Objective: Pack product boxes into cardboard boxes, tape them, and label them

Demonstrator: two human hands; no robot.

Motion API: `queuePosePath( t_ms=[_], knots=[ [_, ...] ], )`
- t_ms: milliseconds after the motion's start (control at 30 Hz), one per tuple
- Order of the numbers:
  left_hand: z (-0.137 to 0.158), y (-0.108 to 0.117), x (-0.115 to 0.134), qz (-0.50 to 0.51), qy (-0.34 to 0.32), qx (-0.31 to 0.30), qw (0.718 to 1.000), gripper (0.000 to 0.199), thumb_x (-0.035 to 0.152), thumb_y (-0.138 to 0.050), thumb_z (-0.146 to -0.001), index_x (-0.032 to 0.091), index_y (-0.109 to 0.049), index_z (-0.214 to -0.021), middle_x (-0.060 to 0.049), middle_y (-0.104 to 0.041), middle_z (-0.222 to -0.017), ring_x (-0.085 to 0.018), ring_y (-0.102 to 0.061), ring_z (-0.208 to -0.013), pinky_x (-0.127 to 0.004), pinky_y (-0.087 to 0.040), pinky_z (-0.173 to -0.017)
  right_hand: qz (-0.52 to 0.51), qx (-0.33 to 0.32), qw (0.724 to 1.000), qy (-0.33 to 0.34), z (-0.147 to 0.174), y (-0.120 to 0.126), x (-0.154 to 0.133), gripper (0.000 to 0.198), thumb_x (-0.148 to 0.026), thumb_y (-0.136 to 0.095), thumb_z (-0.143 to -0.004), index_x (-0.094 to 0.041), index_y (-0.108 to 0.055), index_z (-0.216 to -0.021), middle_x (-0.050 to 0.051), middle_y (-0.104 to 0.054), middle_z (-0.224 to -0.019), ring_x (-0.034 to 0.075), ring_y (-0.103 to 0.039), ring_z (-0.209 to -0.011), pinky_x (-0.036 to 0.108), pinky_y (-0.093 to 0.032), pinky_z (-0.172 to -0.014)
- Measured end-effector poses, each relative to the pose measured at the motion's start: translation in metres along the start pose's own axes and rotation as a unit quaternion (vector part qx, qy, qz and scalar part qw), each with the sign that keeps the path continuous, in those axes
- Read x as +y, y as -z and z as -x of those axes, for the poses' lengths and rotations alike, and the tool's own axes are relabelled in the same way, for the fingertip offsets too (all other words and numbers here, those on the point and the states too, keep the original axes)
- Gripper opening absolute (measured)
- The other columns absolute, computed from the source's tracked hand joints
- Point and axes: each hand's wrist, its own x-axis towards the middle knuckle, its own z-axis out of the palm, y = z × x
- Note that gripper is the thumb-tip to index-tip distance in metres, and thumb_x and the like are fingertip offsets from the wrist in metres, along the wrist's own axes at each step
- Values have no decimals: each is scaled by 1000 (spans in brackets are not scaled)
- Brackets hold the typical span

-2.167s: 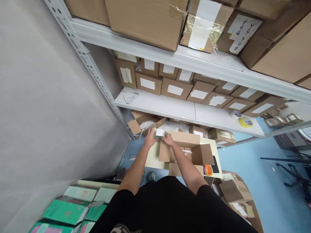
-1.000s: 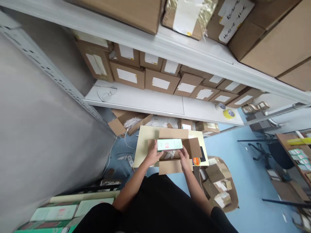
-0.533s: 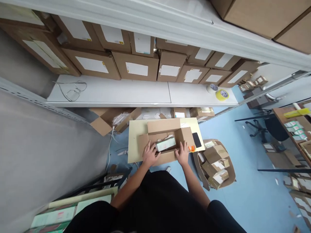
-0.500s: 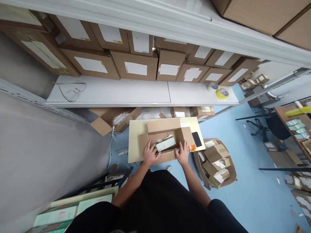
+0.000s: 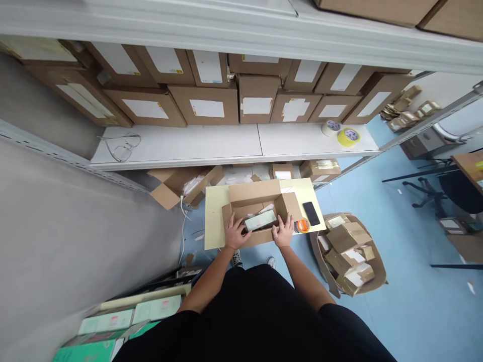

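An open cardboard box (image 5: 260, 190) stands on a pale yellow tabletop, its flaps spread outward. Inside it lies a slim pale-green box (image 5: 260, 220), slightly tilted, with some white and brown scraps behind it. My left hand (image 5: 234, 233) grips the near left corner of the cardboard box, its fingertips close to the pale-green box's left end. At the near right corner my right hand (image 5: 283, 231) holds the wall and flap, fingers on top. Just right of that hand sits an orange tape roll (image 5: 302, 225), and a black phone (image 5: 311, 213) lies beyond it.
A white shelf (image 5: 211, 146) ahead carries a row of labelled cartons, glasses (image 5: 124, 148), and clear and yellow tape rolls (image 5: 347, 137). On the floor at right is a big carton (image 5: 377, 271) full of smaller boxes. Green boxes (image 5: 107, 322) are stacked at lower left.
The camera view has shifted a little. Both hands stay at the near corners of the cardboard box, and more of the orange tape roll shows beside the right flap.
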Motion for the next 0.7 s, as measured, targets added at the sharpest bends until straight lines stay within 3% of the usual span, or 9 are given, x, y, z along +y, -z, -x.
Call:
queuePosePath(
  t_ms=[133,267,400,567,700],
  knots=[
    [5,15,2,-14,-24,-46,999,39,57,-77,-78,25,-82,-100,-10,-68,-136,-44,-22,-156,-64,-27,-123,-9,-3,1000,-5,3,8,-2,52,-42,-50,-99,-24,-57,-147,15,-28,-169,40,-20,-155,68,-23,-117],
    [22,21,9,-62,-9,-76,995,52,58,-84,-72,24,-81,-111,-13,-51,-157,-46,-20,-156,-69,-19,-124,-34,-7,999,24,9,20,4,51,-44,-51,-99,-22,-58,-145,17,-33,-167,40,-24,-155,70,-22,-117],
    [26,16,26,-83,52,-84,992,25,42,-80,-81,26,-82,-100,-10,-50,-158,-45,-16,-158,-73,-19,-122,-75,-24,994,78,10,41,18,61,-40,-58,-94,-23,-49,-153,16,-33,-167,40,-23,-156,67,-29,-117],
    [25,24,60,-51,58,-62,995,18,32,-66,-92,25,-81,-99,-7,-62,-148,-40,-12,-159,-74,-20,-122,-164,-1,972,168,-6,97,34,67,-33,-59,-93,-21,-41,-157,16,-27,-169,39,-20,-158,61,-35,-118],
    [55,32,98,-76,28,0,997,19,30,-63,-94,28,-81,-92,-4,-63,-146,-41,-9,-160,-75,-14,-124,-199,16,960,197,-16,154,53,63,-34,-58,-97,-25,-40,-157,14,-30,-168,38,-22,-157,61,-37,-118]
  ],
)
